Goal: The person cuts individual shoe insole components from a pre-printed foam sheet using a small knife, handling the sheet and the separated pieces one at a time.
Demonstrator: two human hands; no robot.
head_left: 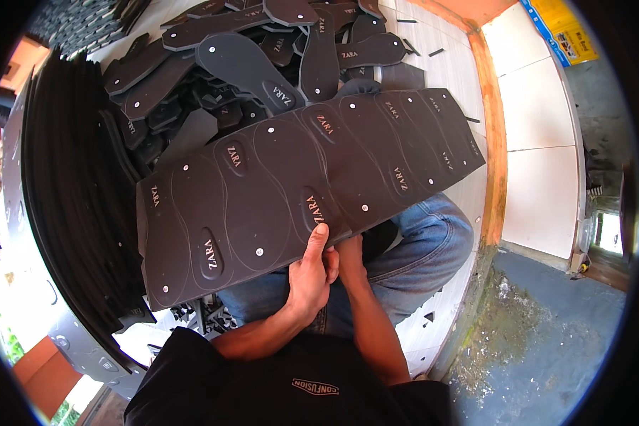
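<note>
Both hands grip the near edge of a big black sheet (291,184) over the lap: left hand (309,273) pinching, right hand (349,257) mostly hidden (grip unclear). Cut soles (263,50) crowd the far side.

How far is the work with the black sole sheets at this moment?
Done: many cut-out soles lie loose in a pile ahead. In hand: both hands, the left hand and the right hand, grip the near edge of one sheet whose sole shapes are all in place. Left: that whole sheet, and a thick stack of sheets on the person's left.
</note>
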